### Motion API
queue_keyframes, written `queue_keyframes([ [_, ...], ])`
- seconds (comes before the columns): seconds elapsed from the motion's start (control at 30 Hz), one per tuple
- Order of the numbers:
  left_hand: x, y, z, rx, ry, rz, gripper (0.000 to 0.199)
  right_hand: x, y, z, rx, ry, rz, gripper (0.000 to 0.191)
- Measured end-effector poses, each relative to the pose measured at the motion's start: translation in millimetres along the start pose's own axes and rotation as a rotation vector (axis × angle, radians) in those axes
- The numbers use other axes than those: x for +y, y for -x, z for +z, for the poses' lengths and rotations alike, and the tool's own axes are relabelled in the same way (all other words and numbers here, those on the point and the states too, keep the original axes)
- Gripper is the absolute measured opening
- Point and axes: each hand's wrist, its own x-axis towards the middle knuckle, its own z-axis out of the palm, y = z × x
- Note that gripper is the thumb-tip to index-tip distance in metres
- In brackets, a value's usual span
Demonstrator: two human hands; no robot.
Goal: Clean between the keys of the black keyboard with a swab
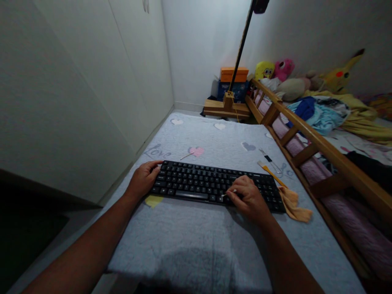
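Observation:
A black keyboard point(192, 179) lies across the cloth-covered table. My left hand point(143, 177) grips its left end, with the fingers at the far corner and the thumb along the side. Pinched between the thumb and fingers of my right hand point(245, 196) is a white cotton swab point(227, 193). Its tip touches the keys in the bottom row, right of the space bar. My right hand covers some keys near the arrow block. Behind the keyboard a second cotton swab point(186, 155) rests on the cloth.
Right of the keyboard lie an orange-handled brush point(274, 174), a wire tool with a black middle point(268, 158) and a crumpled orange cloth point(292, 204). A wooden bed rail point(294, 134) borders the table's right side. A white cabinet point(122, 81) stands left; a wooden-based stand point(226, 107) is beyond.

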Motion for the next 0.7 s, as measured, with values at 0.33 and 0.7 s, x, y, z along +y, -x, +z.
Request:
queue_keyframes([
  [0.33, -3, -1, 0.6, 0.005, -0.006, 0.002, 0.049, -8, 7, -5, -0.013, 0.115, -0.089, 0.016],
  [0.7, -2, 0, 1.3, 0.012, -0.019, -0.014, 0.048, -13, 16, -7, -0.037, 0.070, -0.119, 0.018],
])
